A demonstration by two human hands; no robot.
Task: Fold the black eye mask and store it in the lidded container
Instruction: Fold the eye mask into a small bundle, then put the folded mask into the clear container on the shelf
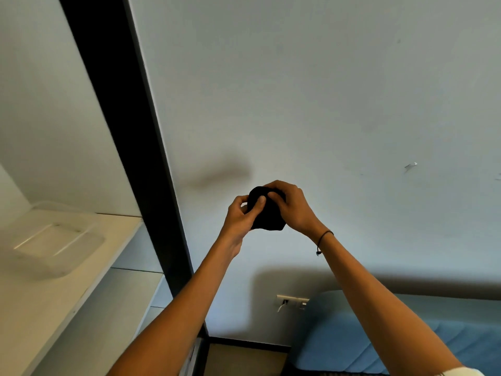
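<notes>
The black eye mask [268,218] is bunched into a small folded wad held up in front of the pale wall. My left hand [241,215] grips its left side, thumb pressed on the front. My right hand [291,206] closes over its top and right side; a thin dark cord circles that wrist. Both hands hide much of the mask. The clear plastic lidded container [54,240] sits on a shelf at the left, blurred, well apart from both hands, with its lid on.
A pale wooden shelf [113,248] carries the container, with lower shelves beneath. A black upright frame [130,126] separates the shelving from the wall. A blue upholstered headboard [379,329] and a wall socket [292,302] sit low right.
</notes>
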